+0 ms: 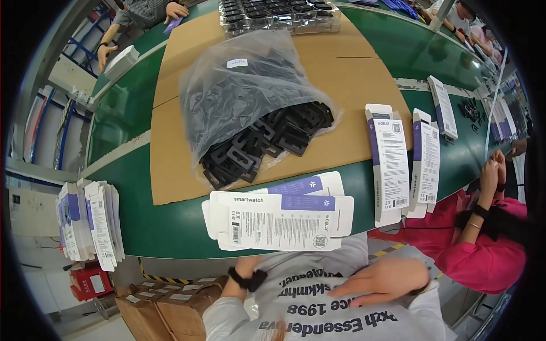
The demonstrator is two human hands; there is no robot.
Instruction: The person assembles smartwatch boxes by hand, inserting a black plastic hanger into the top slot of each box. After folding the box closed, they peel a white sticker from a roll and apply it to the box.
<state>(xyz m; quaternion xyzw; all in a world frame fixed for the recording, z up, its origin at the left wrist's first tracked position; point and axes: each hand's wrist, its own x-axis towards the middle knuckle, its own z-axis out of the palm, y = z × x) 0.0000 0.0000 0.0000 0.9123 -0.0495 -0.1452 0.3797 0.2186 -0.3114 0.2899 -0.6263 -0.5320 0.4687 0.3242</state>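
Note:
My right hand is held in front of my shirt, with its fingers stretched out and nothing in them. Below the table's near edge, my left hand shows only in part, above a black wristband; its fingers are hidden behind the box and the edge. Nearest to both hands is a small stack of flat white and purple smartwatch boxes, overlapping the near edge. Beyond it a clear plastic bag lies on its side, its mouth toward me, with black plastic inserts spilling out.
A cardboard sheet covers the middle of the green table. Two boxes lie at the right; flat boxes are stacked at the left edge. A clear tray of black parts sits at the back. A person in pink is close on the right.

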